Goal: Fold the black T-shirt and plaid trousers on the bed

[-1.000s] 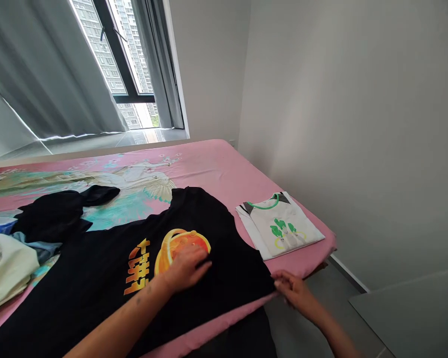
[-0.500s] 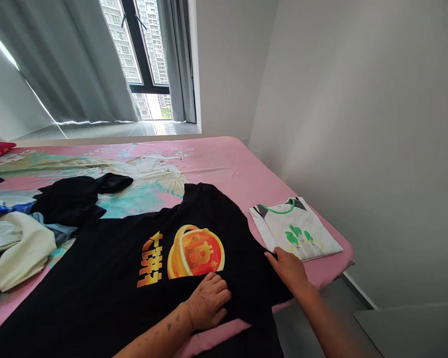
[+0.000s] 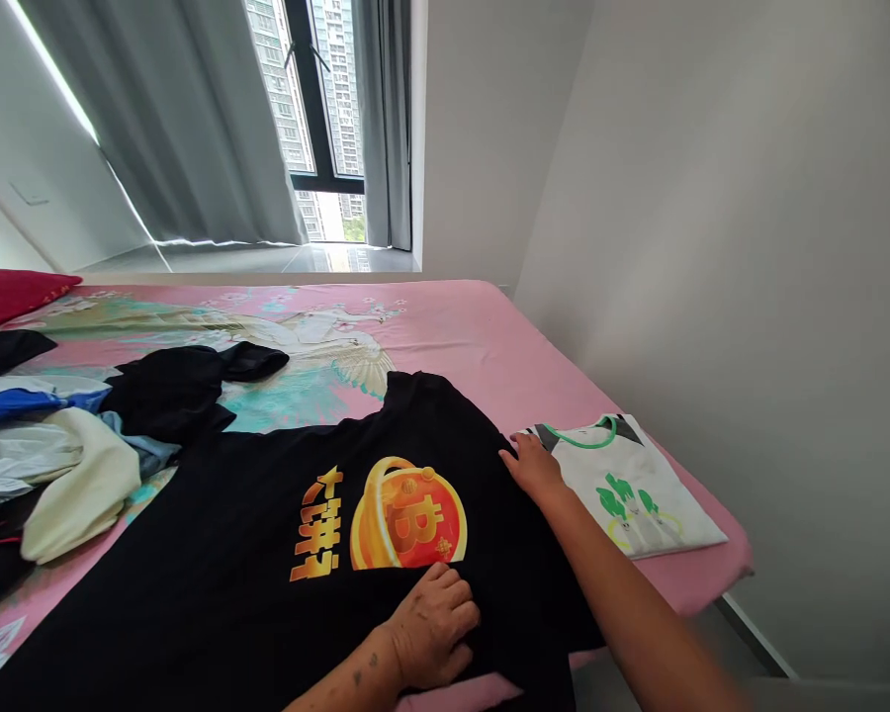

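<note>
Counts on the bed

One spread black T-shirt (image 3: 267, 554), one folded white shirt (image 3: 630, 485), one red pillow (image 3: 7, 295) far left, two hands, one heap of loose clothes (image 3: 59, 445) left.

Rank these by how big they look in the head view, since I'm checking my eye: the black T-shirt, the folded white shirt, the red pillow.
1. Black T-shirt, spread flat, by far the largest.
2. Folded white shirt.
3. Red pillow, though it is cut off by the frame edge and farther away, so this place is unsure.
</note>
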Demonstrator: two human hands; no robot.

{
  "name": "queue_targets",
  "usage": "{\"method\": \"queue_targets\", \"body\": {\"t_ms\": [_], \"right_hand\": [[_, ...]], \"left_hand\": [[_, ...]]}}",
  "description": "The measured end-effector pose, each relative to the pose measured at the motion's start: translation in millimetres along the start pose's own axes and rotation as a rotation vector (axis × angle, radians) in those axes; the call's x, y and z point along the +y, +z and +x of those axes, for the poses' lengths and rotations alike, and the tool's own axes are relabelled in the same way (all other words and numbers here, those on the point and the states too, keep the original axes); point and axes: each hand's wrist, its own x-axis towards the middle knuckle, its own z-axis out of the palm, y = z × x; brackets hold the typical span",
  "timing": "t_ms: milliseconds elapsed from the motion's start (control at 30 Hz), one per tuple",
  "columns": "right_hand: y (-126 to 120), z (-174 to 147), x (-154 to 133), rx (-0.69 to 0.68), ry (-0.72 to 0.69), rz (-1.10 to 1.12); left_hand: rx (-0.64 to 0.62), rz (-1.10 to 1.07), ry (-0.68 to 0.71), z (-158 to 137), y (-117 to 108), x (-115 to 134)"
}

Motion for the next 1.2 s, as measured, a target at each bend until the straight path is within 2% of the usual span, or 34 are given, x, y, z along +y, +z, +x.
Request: {"method": "queue_targets", "body": {"t_ms": [167,333,400,467,533,600,633,700,833,933,1033,1133,1200], "right_hand": [[18,37,7,-0.012,0.029,-0.095],[13,42,15,0.064,0.026,-0.126],[11,33,5,0.103,-0.056,-0.103],[13,19,-6,0.112,-0.196,-0.070],[19,7,-12,0.063,-0.387,0.014],[25,1,-9,-0.004,-0.479,0.143],[27,1,-5,-0.023,-0.470,0.201],[25,4,6,-0.021,-0.363,0.272],[0,-8,17,0.016,-0.242,0.369],[-20,-52,25,0.019,-0.153,0.583],[-28,-112,47,0.053,0.036,0.808],[-25,-167,79,0.136,0.202,0.854],[-21,-193,96,0.155,0.256,0.859]], "left_hand": [[0.001,-0.005,-0.001,-2,3,-2],[0.010,-0.012,0.004,-2,2,-2],[0.019,-0.020,0.007,-2,2,-2],[0.024,-0.024,0.011,-1,3,-3],[0.030,-0.022,0.014,-1,4,-3],[0.038,-0.016,0.017,-1,4,-3],[0.042,-0.013,0.017,0,3,-3],[0.047,-0.011,0.016,0,2,-2],[0.062,-0.020,0.012,2,-2,-1],[0.078,-0.028,0.011,3,-5,1],[0.101,-0.063,0.013,8,-15,6],[0.137,-0.104,-0.017,23,-35,6],[0.179,-0.116,-0.091,39,-51,0]]}}
